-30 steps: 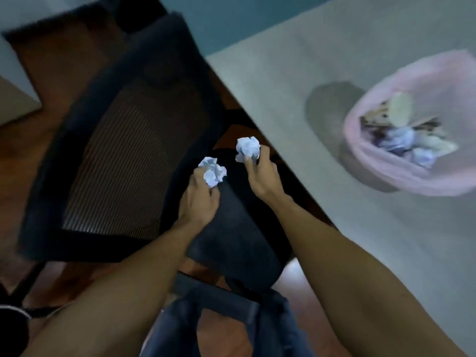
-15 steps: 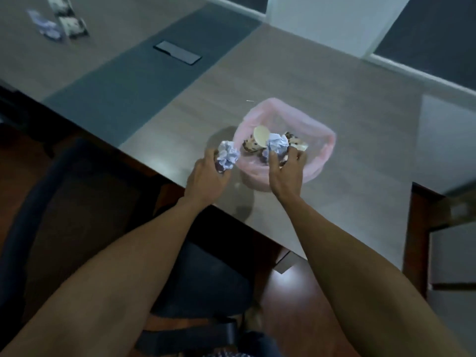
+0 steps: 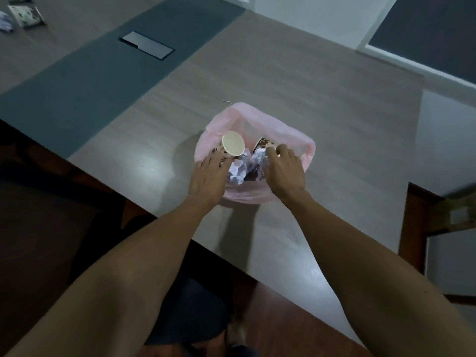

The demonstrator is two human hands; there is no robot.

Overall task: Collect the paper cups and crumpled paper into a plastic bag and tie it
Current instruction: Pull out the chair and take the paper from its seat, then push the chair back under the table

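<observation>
My left hand [image 3: 208, 176] reaches over the near left rim of the pink plastic bag [image 3: 273, 124], its fingers stretched out and relaxed over the mouth, gripping nothing that I can see. Just beside its fingertips lies a crumpled paper ball [image 3: 237, 171], white, down inside the bag. My right hand [image 3: 284, 171] is over the right side of the bag with its fingers bent down into the contents; a second crumpled paper wad [image 3: 258, 158] sits right against those fingers, but I cannot tell whether they pinch it or have let it go.

The bag stands open on the worktop [image 3: 309, 81], near its front edge, its rim slumped wide. Inside, toward the far left, a paper cup [image 3: 233, 144] with a brown spotted pattern lies tilted so its pale round opening faces up toward me. A second patterned cup [image 3: 264, 144] lies on its side just beyond my right fingers. The cups and papers touch one another in a loose heap.

A small thin wire-like scrap [image 3: 226, 101] lies on the worktop just past the bag. Farther back, a dark grey strip [image 3: 90, 81] runs across the surface with a black rectangular cable hatch [image 3: 146, 45] set in it. At the far left corner some patterned flat pieces [image 3: 25, 15] rest, too small to identify.
</observation>
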